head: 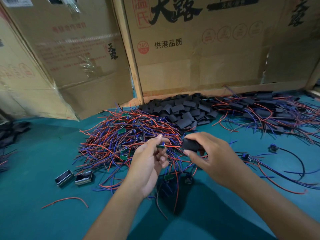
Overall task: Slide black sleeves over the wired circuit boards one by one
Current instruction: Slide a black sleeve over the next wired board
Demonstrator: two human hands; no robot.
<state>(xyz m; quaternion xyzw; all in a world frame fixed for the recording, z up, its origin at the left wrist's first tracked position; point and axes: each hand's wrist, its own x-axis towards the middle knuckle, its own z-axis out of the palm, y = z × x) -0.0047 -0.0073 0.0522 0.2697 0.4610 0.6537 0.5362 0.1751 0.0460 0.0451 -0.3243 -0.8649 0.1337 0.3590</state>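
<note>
Behind everything, tall cardboard boxes point(199, 49) printed with red and black characters stand along the far edge of the bench point(34, 196), which is covered in teal cloth. Next in bulk, a tangled heap of bare boards point(121, 135) with red and blue wires lies left of centre, small green boards showing among the strands. Against the boxes, just behind that heap, sits a pile of black sleeves point(183, 108), and to its right spreads a pile of sleeved boards point(266, 108) with wires trailing out.

Both forearms reach in from the bottom edge. Left hand point(149, 163) has its grip closed on a circuit board point(161, 146), thumb and forefinger pinching the small green board above the heap, its red wire running rightward. Right hand point(209, 153) has its grip clamped on a black sleeve point(190, 144), held between thumb and fingers, its mouth toward the board and the red wire meeting it; board and sleeve are near but apart.

Two small metal cases point(74, 178) lie side by side on the cloth at the left. A loose red wire point(67, 200) curves in front of them, and a few single wired boards point(273, 148) lie scattered at the right.
</note>
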